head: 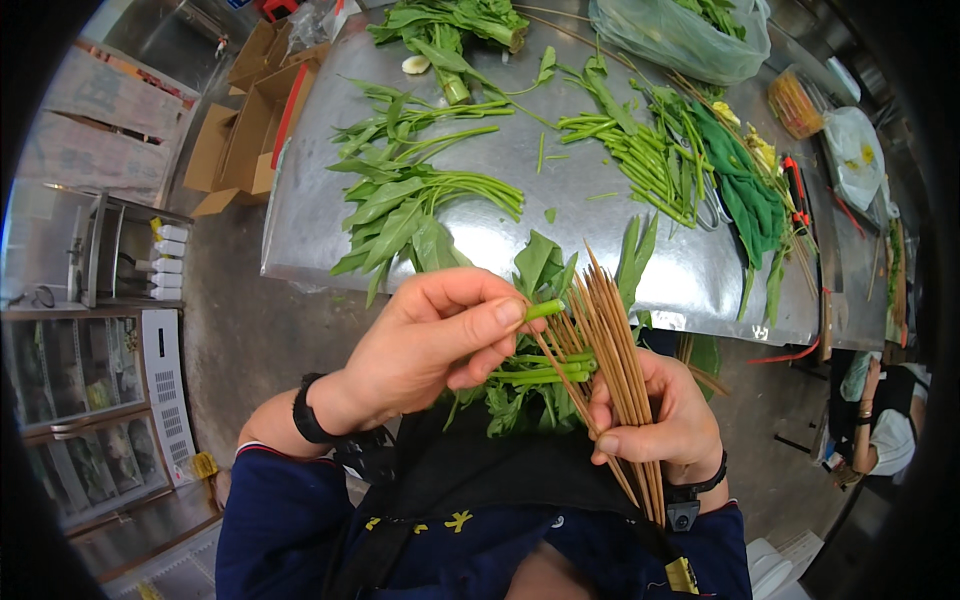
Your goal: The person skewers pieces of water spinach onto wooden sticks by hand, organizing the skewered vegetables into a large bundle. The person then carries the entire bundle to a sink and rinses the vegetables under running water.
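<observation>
My left hand (442,337) pinches a leafy green's stem (544,310) between thumb and forefinger, its cut end pointing right. A thin wooden skewer (559,360) runs just below those fingertips; whether it pierces the stem I cannot tell. My right hand (660,416) grips a bundle of brown wooden skewers (619,352), tips upward. Several cut stems (551,369) lie crosswise against the skewers between my hands, with leaves (510,409) hanging below them. Beyond my left hand, a row of leafy stems (420,199) rests on the metal table (480,244).
Cut green stems (645,161) lie at right, beside scissors (709,206) and a green cloth (742,187). A plastic bag of greens (682,37) sits at the far edge. Open cardboard boxes (251,127) stand left of the table. Another person (881,420) is at the right.
</observation>
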`<state>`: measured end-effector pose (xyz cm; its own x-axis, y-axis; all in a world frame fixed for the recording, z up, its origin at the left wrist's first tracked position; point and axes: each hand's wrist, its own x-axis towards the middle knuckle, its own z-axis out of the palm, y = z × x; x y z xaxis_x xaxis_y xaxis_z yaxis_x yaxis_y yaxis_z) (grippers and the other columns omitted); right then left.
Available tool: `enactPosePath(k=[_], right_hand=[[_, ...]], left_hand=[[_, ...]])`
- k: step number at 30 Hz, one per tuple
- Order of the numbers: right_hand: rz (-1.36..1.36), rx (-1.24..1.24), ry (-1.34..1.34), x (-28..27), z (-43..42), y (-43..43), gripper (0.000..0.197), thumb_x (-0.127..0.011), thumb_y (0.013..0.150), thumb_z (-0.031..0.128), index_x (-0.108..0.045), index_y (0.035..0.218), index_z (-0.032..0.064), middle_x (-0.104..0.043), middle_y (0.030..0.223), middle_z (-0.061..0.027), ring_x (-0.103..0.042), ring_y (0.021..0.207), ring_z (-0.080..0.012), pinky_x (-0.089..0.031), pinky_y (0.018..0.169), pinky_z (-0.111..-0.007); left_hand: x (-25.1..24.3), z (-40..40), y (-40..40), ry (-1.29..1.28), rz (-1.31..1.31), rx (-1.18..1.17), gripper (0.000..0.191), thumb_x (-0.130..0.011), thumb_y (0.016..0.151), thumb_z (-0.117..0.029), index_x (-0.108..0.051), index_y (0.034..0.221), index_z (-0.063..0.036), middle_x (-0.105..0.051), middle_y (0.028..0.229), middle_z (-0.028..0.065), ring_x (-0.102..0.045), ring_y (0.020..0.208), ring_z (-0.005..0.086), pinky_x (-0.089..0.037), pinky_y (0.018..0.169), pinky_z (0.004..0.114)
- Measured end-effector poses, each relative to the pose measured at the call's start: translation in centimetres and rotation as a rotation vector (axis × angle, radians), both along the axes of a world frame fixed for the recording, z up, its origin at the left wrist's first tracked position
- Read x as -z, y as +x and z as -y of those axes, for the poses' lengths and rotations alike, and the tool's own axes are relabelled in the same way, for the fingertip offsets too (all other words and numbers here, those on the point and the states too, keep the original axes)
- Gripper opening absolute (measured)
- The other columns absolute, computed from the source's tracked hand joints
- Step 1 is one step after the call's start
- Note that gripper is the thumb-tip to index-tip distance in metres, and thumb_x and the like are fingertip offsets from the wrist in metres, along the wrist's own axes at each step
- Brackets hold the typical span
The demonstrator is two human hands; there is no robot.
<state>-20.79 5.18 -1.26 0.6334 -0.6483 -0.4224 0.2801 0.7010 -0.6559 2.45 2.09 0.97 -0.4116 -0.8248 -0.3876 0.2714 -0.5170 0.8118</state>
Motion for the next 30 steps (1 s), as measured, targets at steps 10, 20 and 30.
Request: enactPosePath(k=[10,20,30], right_hand=[[0.019,0.002,-0.005,-0.1,-0.3,-0.1,0.030,-0.066,0.066,-0.003,-0.052,0.092,0.0005,-0.055,0.078,-0.0038,-0.058,0.069,-0.0120,-0.049,0.065,-0.025],[0.013,-0.008,-0.048,0.0,-0.4,-0.2,0.030,-0.065,0.066,-0.002,-0.051,0.091,0.0006,-0.055,0.077,-0.0037,-0.057,0.068,-0.0115,-0.048,0.063,-0.024],[0.011,0.004,-0.035,0.2,-0.3,0.2,0.031,-0.066,0.066,-0.001,-0.051,0.093,0.0009,-0.056,0.077,-0.0044,-0.058,0.068,-0.0117,-0.047,0.063,-0.023]], left_hand=[[0.8,-1.3,0.0,-0.211,0.100,-0.021,0.014,-0.053,0.086,-0.007,-0.059,0.094,0.0030,-0.056,0.077,0.0096,-0.050,0.050,0.0100,-0.040,0.042,0.021],[0.0,-0.8,-0.1,-0.020,0.160,0.156,0.013,-0.056,0.083,-0.004,-0.060,0.088,0.0063,-0.058,0.076,0.0098,-0.051,0.049,0.0093,-0.042,0.043,0.020],[0.1,-1.3,-0.8,-0.008,0.177,0.327,0.012,-0.059,0.081,-0.004,-0.062,0.084,0.0071,-0.058,0.077,0.0109,-0.054,0.053,0.0101,-0.045,0.047,0.020]])
